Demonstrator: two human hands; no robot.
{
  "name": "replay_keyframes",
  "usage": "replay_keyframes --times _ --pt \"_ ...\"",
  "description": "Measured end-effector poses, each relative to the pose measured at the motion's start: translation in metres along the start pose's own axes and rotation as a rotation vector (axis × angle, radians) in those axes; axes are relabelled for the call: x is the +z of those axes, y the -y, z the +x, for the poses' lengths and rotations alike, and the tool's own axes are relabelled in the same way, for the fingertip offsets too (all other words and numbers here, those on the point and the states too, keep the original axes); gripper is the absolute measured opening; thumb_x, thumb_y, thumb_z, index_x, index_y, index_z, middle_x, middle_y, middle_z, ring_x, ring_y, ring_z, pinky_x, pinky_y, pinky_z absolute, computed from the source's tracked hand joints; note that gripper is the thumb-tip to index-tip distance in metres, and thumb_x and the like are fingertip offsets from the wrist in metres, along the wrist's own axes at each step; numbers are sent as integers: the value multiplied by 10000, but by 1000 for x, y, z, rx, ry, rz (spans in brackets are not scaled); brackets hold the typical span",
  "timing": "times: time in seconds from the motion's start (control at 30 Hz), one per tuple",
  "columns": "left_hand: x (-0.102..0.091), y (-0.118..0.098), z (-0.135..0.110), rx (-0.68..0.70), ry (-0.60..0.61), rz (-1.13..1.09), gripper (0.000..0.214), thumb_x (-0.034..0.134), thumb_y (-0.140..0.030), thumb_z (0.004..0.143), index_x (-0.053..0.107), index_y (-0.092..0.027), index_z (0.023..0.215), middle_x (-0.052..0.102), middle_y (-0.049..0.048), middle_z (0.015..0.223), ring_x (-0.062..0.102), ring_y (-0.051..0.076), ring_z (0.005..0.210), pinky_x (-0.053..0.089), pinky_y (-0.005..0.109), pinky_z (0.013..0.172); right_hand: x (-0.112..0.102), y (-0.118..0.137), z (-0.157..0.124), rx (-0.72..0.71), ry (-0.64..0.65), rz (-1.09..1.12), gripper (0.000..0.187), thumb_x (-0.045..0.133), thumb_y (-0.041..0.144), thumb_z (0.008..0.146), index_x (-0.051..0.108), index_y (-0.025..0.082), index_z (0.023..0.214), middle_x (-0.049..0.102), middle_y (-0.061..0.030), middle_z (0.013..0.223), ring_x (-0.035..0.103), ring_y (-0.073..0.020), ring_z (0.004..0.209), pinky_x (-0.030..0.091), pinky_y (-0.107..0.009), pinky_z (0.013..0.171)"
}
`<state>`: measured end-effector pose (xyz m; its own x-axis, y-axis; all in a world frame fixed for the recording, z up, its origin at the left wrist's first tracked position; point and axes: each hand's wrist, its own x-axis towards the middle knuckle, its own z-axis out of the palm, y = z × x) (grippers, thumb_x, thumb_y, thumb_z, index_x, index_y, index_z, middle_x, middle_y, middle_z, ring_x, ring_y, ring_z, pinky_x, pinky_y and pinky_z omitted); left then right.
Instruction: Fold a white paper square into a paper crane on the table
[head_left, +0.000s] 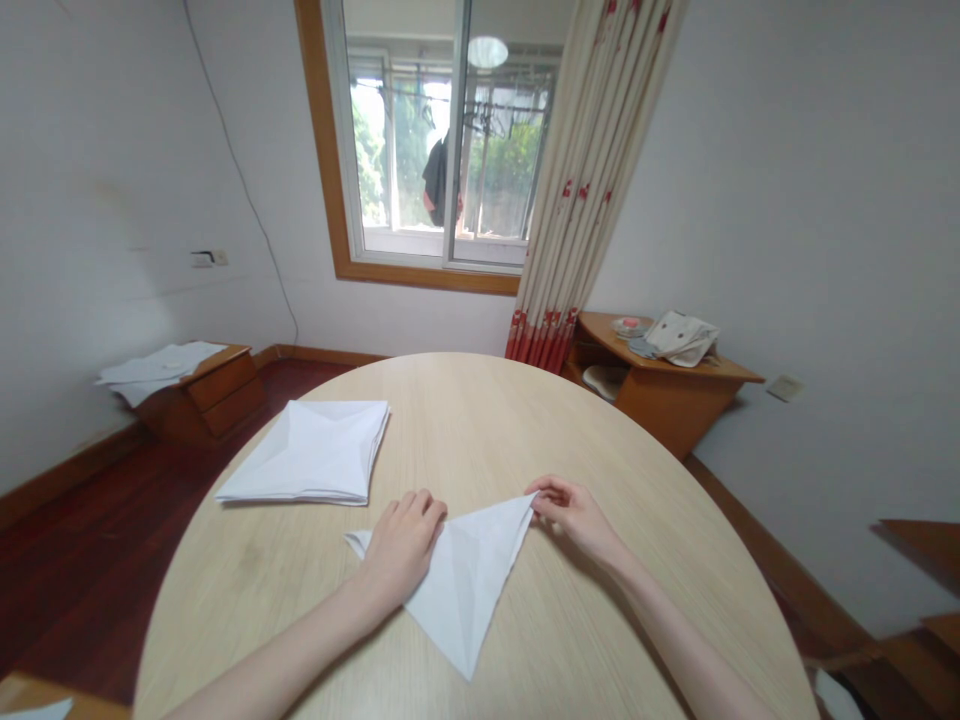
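A white sheet of paper (466, 580), folded into a triangle with its point toward me, lies on the round wooden table. My left hand (403, 545) rests over its left part, fingers bent together at the paper's far edge and pressing it down. What lies under that palm is hidden. At the right corner, my right hand (571, 512) pinches the paper between thumb and fingers, and the corner looks slightly raised. Faint crease lines run through the sheet. Left of it and farther back sits a stack of folded white paper (307, 455), touched by neither hand.
The round table (600, 620) has a curved edge on both sides. A low cabinet with papers (161, 365) stands at the left wall. By the curtain (585, 190), a corner cabinet (660, 400) holds a cloth bag (681, 338). A window (450, 150) is straight ahead.
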<state>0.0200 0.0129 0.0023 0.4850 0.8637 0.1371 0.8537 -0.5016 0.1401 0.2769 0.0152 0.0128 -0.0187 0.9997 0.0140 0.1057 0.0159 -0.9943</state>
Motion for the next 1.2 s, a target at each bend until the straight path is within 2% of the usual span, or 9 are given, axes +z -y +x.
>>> replay_keyframes --times 0.27,0.53,0.77,1.07,1.2 --pt "0 0 1 -1 6 2 201 408 -162 956 591 -179 1036 610 82 1047 553 264 986 418 393 813 0 0 0 16 -37 -15 271 696 382 633 667 156 780 671 -38 631 628 -190 624 443 -305 615" --pt "0 0 0 -1 5 -4 202 396 -173 961 586 -185 1029 606 76 1041 548 258 979 416 389 806 -4 -1 2 -23 -49 -55 346 625 459 711 705 151 848 643 -33 595 560 -166 572 366 -273 524" --pt "-2 -1 -1 -5 -7 -17 206 388 -197 963 585 -193 1025 606 77 1038 544 250 975 403 377 817 -3 -5 2 -58 -64 -79 319 704 423 644 657 178 842 587 15 590 556 -161 576 405 -293 585" --pt "-8 2 -1 -92 -40 -14 225 415 -268 952 610 -164 991 626 100 1010 571 280 980 391 397 833 -14 -19 12 -141 -270 -226 273 603 427 667 654 188 788 643 -43 679 577 -206 678 409 -320 652" --pt "-13 8 1 -130 -69 -89 221 475 -331 922 624 -170 944 661 88 975 589 284 975 381 403 843 -19 -22 13 -165 -370 -328 275 559 423 695 661 192 806 671 -66 752 600 -223 735 419 -322 674"
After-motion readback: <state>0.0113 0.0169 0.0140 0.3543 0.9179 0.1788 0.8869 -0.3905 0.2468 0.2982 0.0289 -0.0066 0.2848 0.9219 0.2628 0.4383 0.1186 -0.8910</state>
